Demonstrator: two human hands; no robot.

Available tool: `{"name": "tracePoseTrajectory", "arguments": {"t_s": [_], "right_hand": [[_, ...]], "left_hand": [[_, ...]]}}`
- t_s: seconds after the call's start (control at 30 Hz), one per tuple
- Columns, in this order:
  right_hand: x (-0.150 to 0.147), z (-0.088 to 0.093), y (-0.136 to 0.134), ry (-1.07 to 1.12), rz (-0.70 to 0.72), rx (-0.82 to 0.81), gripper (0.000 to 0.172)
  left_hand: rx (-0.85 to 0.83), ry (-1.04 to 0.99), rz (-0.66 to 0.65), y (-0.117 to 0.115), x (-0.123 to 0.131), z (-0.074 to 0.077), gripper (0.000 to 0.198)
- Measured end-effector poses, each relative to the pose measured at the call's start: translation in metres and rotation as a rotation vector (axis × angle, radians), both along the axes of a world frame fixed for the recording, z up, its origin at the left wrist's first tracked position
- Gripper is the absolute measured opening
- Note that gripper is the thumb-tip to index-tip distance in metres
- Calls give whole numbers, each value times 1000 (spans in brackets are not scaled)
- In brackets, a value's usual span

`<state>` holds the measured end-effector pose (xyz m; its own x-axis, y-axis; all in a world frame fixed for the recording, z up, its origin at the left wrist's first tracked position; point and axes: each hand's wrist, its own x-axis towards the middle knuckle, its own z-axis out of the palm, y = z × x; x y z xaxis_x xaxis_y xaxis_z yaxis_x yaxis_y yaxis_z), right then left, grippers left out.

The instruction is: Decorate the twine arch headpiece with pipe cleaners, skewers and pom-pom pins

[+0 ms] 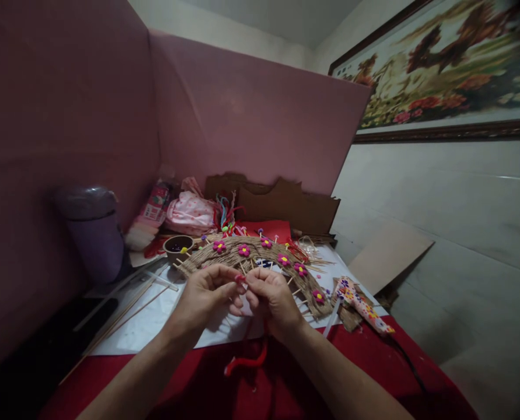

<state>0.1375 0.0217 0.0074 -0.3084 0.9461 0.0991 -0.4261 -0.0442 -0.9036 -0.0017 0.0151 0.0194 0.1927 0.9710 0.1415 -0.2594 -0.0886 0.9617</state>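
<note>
Both my hands meet just in front of me above a white sheet [155, 318]. My left hand [207, 291] and my right hand [271, 297] are closed, pinching a red pipe cleaner [246, 361] between their fingertips; its free end hangs down and curls over the red cloth [286, 391]. Just beyond my fingers lies a curved arch wrapped in jute twine [260, 254], dotted with pink flowers with yellow centres and with wooden sticks poking out of it.
A lilac lidded bin [94, 233] stands at the left by the pink partition. A small brown cup [178, 246], a pink cloth bundle [190, 213], cardboard pieces [286, 204] and a flowered strip [365, 306] surround the arch. Loose sticks [124, 303] lie at the left.
</note>
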Motion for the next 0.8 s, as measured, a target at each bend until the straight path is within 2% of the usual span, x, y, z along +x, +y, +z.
{"name": "tracePoseTrajectory", "arguments": {"t_s": [0.27, 0.5, 0.7, 0.8], "right_hand": [[1, 3, -2, -48, -11, 53, 26], [3, 4, 0, -67, 35, 85, 28], [4, 1, 4, -152, -25, 111, 30], [5, 1, 8, -257, -75, 201, 32]], "left_hand": [[-32, 39, -50, -1, -3, 0, 24], [-32, 32, -204, -2, -4, 0, 24], [-61, 15, -144, -2, -4, 0, 24], [-101, -18, -132, 0, -5, 1, 23]]}}
